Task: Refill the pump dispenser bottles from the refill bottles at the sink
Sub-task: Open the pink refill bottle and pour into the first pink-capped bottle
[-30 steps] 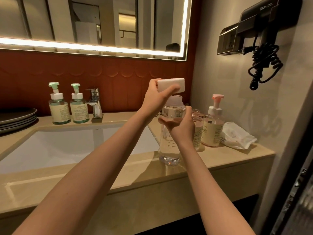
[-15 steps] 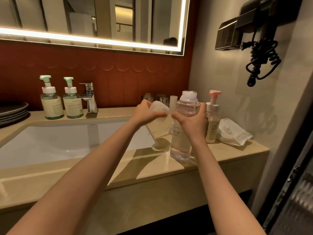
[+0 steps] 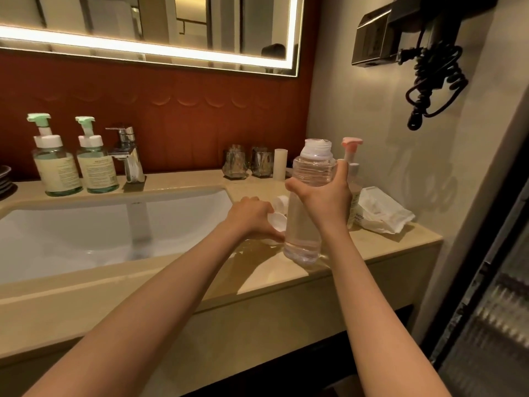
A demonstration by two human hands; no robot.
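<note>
While in right hand [image 3: 323, 202], bottle [image 3: 312, 167] upright.

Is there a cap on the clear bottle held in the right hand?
No, the clear refill bottle in the right hand shows a bare threaded neck, and the left hand holds a white cap.

A lit mirror [image 3: 160, 24] hangs on the red wall [image 3: 200, 124] above a beige counter [image 3: 57, 296].

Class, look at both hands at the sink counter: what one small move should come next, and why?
Probably the left hand should release the white plastic cap onto the beige counter and draw back: the clear plastic refill bottle in the right hand is uncapped, ready for pouring.
</note>
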